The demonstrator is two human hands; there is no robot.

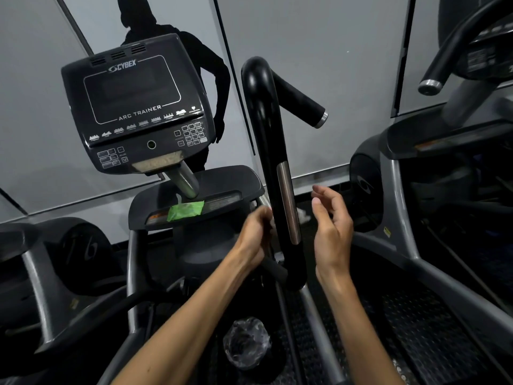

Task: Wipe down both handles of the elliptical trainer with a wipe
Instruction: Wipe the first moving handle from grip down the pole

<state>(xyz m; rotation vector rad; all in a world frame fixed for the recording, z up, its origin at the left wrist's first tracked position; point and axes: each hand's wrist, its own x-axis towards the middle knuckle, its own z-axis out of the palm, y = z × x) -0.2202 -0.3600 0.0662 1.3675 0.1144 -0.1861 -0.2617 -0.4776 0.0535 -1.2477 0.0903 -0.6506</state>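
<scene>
- Glossy black curved handle (266, 140) with a metal sensor strip stands upright between both hands.
- Left grip (256, 232) curls beside it, contents unclear.
- Right grip (331, 220) hangs spread, apart.
- Green wipe packet (185, 211) lies left of them.

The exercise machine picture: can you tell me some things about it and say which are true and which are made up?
1. The screen on the console is lit up. False: it is dark.
2. A green wipe packet lies on the shelf under the console. True.
3. The right hand is gripping the black handle. False: it is open beside the handle, not touching it.
4. The left hand is curled, close against the left of the handle. True; what it holds is hidden.
5. The handle has a silver strip on it. True.
6. The green packet is in the right hand. False: it is on the shelf.
</scene>
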